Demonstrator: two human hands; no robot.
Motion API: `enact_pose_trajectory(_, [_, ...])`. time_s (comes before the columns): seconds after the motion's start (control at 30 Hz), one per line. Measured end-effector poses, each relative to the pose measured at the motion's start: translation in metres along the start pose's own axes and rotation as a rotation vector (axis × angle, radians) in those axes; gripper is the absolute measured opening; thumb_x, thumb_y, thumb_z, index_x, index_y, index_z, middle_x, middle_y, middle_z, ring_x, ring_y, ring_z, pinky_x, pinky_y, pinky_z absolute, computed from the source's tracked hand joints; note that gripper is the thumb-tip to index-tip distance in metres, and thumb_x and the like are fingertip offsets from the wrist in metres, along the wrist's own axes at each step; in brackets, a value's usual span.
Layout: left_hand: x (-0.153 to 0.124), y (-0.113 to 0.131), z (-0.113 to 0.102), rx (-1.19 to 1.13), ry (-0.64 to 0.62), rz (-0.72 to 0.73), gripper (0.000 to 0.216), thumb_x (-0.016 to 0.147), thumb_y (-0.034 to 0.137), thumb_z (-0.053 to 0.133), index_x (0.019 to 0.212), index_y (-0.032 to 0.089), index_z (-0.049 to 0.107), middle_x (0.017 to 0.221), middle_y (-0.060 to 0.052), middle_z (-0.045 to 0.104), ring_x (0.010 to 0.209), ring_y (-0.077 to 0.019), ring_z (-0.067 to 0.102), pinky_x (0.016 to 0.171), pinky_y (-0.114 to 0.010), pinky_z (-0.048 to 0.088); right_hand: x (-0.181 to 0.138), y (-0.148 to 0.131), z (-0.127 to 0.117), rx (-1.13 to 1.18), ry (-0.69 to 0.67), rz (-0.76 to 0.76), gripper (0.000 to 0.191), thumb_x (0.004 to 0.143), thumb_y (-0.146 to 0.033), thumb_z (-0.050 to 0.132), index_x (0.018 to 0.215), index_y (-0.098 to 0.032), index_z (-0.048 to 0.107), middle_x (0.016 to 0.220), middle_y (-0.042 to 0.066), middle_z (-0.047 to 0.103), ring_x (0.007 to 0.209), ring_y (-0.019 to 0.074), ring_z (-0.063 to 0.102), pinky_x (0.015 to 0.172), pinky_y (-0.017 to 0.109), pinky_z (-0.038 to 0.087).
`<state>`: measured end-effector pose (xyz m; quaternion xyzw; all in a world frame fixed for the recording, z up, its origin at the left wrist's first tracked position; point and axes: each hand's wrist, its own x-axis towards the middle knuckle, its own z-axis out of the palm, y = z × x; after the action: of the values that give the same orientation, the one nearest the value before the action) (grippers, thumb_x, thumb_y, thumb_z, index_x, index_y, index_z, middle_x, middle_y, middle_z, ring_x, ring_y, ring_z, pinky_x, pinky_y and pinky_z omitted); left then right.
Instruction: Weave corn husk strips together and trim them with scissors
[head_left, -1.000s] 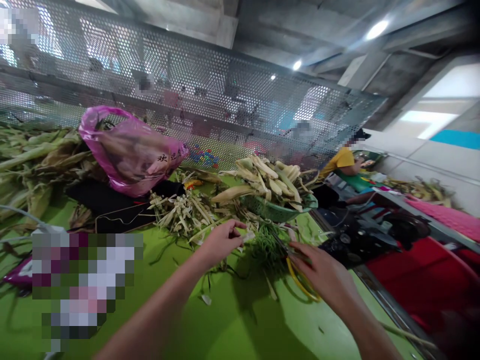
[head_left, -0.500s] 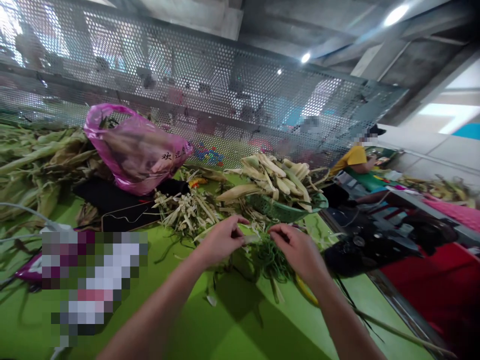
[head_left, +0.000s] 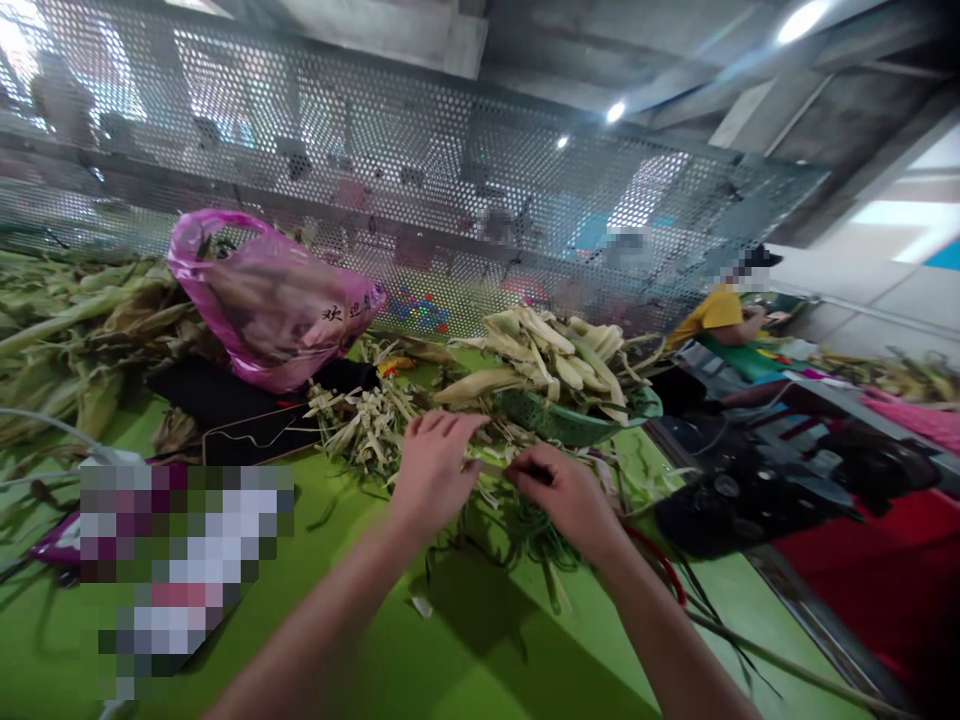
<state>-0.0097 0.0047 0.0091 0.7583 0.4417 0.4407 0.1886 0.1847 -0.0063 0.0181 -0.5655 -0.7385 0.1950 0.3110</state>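
Note:
My left hand (head_left: pixel 436 468) is over the green tabletop (head_left: pixel 360 610), fingers stretched out and thumb apart from them. My right hand (head_left: pixel 564 492) is closed in a pinch, fingertips pointing left. A thin pale strip of corn husk (head_left: pixel 491 468) spans the gap between my right fingertips and my left thumb; its ends are partly hidden. Under my right hand lies a tangle of green string-like strands (head_left: pixel 551 540). Just beyond both hands, a green basket (head_left: pixel 551 418) is heaped with dry corn husks (head_left: pixel 562 350).
Cut husk bits (head_left: pixel 371 425) are piled left of the basket. A pink plastic bag (head_left: pixel 274 300) stands near a husk heap (head_left: pixel 82 340) and a dark phone-like slab (head_left: pixel 262 430). Black items (head_left: pixel 750 490) sit at the right edge. A person in yellow (head_left: pixel 716 315) is farther back.
My left hand has lifted its fingers and opened out. My right hand has shifted left and a little down, still pinching. A red curved band now shows by my right wrist.

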Motion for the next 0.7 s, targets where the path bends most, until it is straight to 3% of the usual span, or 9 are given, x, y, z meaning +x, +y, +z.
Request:
enact_pose_trajectory(0.07, [-0.001,0.005,0.000,0.021,0.230,-0.029,0.028,0.078,0.022,0.059,0.106,0.023,0.058,0.110,-0.007,0.062,0.109,-0.0252,0.049,0.098,-0.040,0.029,0.001,0.006,0.004,0.197,0.114,0.096,0.020,0.077,-0.038,0.065,0.077,-0.018,0.064,0.069,0.000,0.061,0.065,0.0167,0.054,0.061,0.028,0.041])
enact_pose_trajectory(0.13, [-0.003,0.009,0.005,-0.048,0.285,-0.117,0.016,0.082,0.031,0.056,0.094,0.020,0.058,0.096,-0.007,0.062,0.098,-0.0227,0.052,0.093,-0.038,0.033,0.001,0.010,0.010,0.410,0.220,0.161,0.025,0.075,-0.041,0.067,0.082,-0.017,0.063,0.071,0.001,0.062,0.066,0.0161,0.054,0.062,0.028,0.042])
enact_pose_trajectory(0.23, [-0.008,0.008,0.020,-0.321,0.078,-0.295,0.020,0.082,0.039,0.056,0.086,0.019,0.056,0.083,-0.004,0.060,0.080,-0.0187,0.053,0.075,-0.031,0.040,-0.002,0.008,0.020,0.558,0.303,0.193,0.025,0.074,-0.039,0.069,0.084,-0.017,0.062,0.074,0.001,0.061,0.068,0.0154,0.054,0.064,0.027,0.044])
enact_pose_trajectory(0.33, [-0.010,0.005,0.035,-0.620,-0.083,-0.429,0.027,0.085,0.044,0.049,0.081,0.018,0.054,0.078,-0.002,0.058,0.075,-0.0157,0.052,0.069,-0.027,0.040,-0.008,0.002,0.029,0.550,0.289,0.154,0.024,0.076,-0.037,0.068,0.088,-0.018,0.060,0.076,0.002,0.061,0.071,0.0163,0.055,0.066,0.028,0.046])
enact_pose_trajectory(0.53, [-0.007,0.000,0.041,-0.759,-0.058,-0.488,0.011,0.080,0.026,0.053,0.076,0.016,0.055,0.075,-0.001,0.056,0.073,-0.0136,0.049,0.070,-0.024,0.040,-0.016,-0.004,0.036,0.472,0.204,0.019,0.020,0.078,-0.037,0.067,0.087,-0.020,0.061,0.079,0.004,0.063,0.073,0.0175,0.058,0.067,0.029,0.049])
enact_pose_trajectory(0.7, [-0.007,0.002,0.039,-0.887,-0.153,-0.549,0.011,0.078,0.026,0.054,0.074,0.016,0.056,0.070,0.001,0.054,0.067,-0.0117,0.048,0.066,-0.024,0.038,-0.020,0.000,0.030,0.451,0.143,-0.039,0.015,0.081,-0.033,0.065,0.089,-0.021,0.065,0.082,0.003,0.066,0.075,0.0169,0.060,0.070,0.029,0.050])
